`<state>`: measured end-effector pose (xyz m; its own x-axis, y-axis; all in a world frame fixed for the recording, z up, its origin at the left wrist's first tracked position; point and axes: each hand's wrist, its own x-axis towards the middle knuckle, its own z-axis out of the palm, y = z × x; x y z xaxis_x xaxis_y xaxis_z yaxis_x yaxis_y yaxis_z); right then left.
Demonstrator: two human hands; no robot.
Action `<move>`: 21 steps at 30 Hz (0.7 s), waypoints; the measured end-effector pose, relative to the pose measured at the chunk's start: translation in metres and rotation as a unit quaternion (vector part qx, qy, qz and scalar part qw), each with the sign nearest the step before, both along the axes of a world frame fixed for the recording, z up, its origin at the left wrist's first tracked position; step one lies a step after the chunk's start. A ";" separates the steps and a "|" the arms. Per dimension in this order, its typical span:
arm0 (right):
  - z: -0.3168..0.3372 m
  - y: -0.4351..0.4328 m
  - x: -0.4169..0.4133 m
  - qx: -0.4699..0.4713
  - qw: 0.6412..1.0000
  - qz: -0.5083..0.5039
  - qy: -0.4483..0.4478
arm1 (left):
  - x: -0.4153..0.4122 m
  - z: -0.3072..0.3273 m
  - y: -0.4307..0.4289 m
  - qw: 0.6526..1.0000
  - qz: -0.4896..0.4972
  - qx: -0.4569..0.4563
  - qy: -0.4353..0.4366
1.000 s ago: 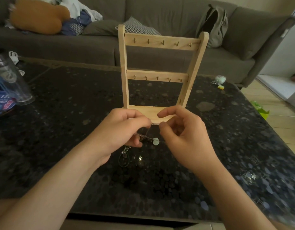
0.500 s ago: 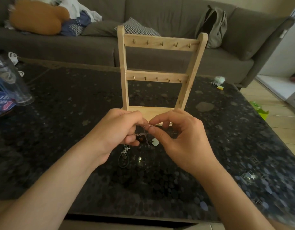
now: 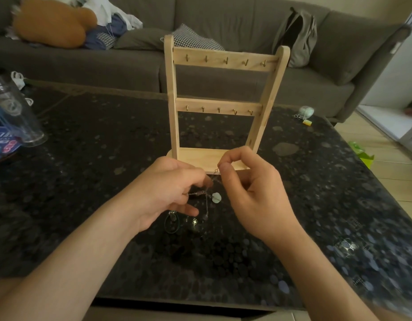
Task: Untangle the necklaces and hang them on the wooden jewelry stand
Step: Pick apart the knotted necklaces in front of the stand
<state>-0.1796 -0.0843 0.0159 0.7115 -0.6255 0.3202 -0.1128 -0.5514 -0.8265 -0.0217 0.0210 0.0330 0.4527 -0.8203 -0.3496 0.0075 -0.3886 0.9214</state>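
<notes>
Both hands are up mid-frame, just in front of the stand [image 3: 219,104], which is upright on the table [image 3: 103,163] with its two rows of hooks in clear view. The right hand [image 3: 253,195] pinches a thin chain end between thumb and forefinger, and a small clasp just shows at the fingertip, against the stand's base. The left hand [image 3: 168,191] has its fingers curled in, gripping the necklaces [image 3: 206,193], but which strands it holds is hidden behind the knuckles. Between the hands the chains cross in a knot. They are fine and blurred against the dark speckled top, so I cannot count them. A pale green pendant [image 3: 216,197] hangs off the tangle, right of the crossing. A dark cord [image 3: 170,225] loops out below the left hand, partly covered by it. Whether it touches the table I cannot tell. A shiny speck glints beside it, too small to name. At the left edge a glass [image 3: 17,112] and a blue box [image 3: 1,144] are cut off by the frame. A grey sofa [image 3: 121,66] runs across the top.
</notes>
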 end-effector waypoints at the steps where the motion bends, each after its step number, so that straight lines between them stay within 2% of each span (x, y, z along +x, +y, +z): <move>1: 0.002 0.000 0.000 0.053 0.999 0.009 -0.004 | 0.000 -0.001 -0.001 1.000 -0.002 0.004 -0.008; 4: 0.006 -0.005 0.002 0.216 0.976 0.017 0.003 | 0.000 -0.006 -0.002 1.000 0.000 0.005 -0.016; 7: 0.004 -0.008 0.003 0.364 0.928 0.078 -0.027 | 0.000 -0.007 -0.003 1.000 -0.007 0.023 -0.016; 10: 0.004 -0.006 0.002 0.437 0.892 0.112 -0.038 | -0.003 -0.010 -0.003 0.998 -0.026 0.046 -0.023; 13: 0.012 -0.007 -0.003 0.475 0.864 0.141 -0.086 | -0.003 -0.011 -0.002 0.999 -0.003 0.043 -0.028; 17: 0.016 -0.009 -0.005 0.452 0.874 0.127 -0.121 | 0.001 -0.014 0.000 0.997 0.022 0.027 -0.067; 21: 0.011 -0.009 -0.002 0.328 0.944 -0.002 -0.045 | 0.000 -0.013 -0.001 0.996 0.040 0.033 -0.079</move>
<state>-0.1817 -0.0931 0.0267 0.6975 -0.7125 -0.0766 -0.0260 0.0817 -0.9963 -0.0213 0.0198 0.0199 0.5685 -0.7572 -0.3217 -0.1017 -0.4528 0.8858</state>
